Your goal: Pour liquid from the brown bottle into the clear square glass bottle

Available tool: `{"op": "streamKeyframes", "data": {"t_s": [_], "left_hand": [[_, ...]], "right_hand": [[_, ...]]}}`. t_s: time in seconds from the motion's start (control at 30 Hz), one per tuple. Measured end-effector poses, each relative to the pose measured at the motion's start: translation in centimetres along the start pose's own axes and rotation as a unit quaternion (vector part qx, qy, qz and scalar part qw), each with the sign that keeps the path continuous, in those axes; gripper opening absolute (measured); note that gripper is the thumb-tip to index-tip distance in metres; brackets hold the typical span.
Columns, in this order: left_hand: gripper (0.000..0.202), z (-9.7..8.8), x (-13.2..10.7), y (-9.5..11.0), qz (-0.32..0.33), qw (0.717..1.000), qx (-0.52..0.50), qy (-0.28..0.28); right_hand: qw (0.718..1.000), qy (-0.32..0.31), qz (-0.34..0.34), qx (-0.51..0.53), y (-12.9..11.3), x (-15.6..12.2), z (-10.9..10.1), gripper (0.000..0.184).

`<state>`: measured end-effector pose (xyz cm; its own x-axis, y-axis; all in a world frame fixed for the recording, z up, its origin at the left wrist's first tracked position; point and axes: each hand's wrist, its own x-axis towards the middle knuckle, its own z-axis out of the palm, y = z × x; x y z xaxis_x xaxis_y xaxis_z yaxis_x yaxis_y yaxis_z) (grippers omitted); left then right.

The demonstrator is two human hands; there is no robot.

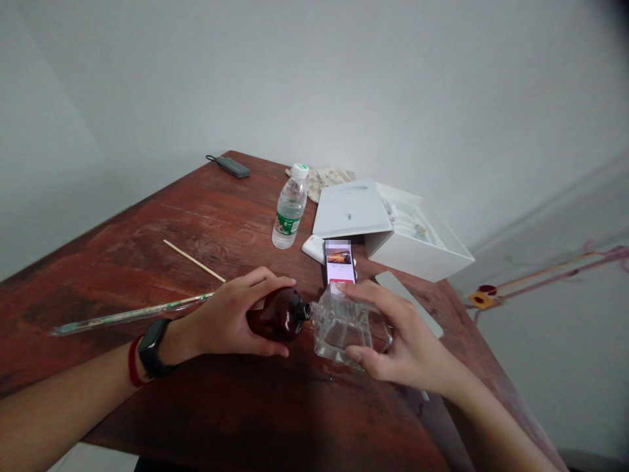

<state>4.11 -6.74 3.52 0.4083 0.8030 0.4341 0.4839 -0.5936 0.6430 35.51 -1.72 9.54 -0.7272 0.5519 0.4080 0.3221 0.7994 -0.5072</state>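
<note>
My left hand (240, 314) is closed around a dark brown bottle (275, 316), tilted so its black neck points right. In my right hand (403, 334) is a clear square-sided bottle (341, 331), also lying tilted, with its neck toward the left. The two mouths meet or nearly meet above the table; whether they touch I cannot tell. Liquid in either bottle is hard to make out. Just behind the clear bottle lies a phone (340, 262) with its screen lit.
On the wooden table (147, 262) stand a water bottle (289, 210) and an open white box (417, 246) with its lid (351, 208) leaning. A wooden stick (194, 260), wrapped chopsticks (132, 314), a grey device (233, 166) and a patterned cloth (329, 178) lie around. Walls rise behind.
</note>
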Motion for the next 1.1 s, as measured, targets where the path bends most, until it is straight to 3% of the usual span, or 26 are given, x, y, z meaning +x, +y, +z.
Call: {"op": "streamKeyframes", "data": {"t_s": [1.1], "left_hand": [[0.095, -0.03, 0.17, -0.01, 0.018, 1.0, 0.013, -0.004]], "right_hand": [[1.0, -0.004, -0.006, -0.003, 0.24, -0.12, -0.24, 0.063]]}}
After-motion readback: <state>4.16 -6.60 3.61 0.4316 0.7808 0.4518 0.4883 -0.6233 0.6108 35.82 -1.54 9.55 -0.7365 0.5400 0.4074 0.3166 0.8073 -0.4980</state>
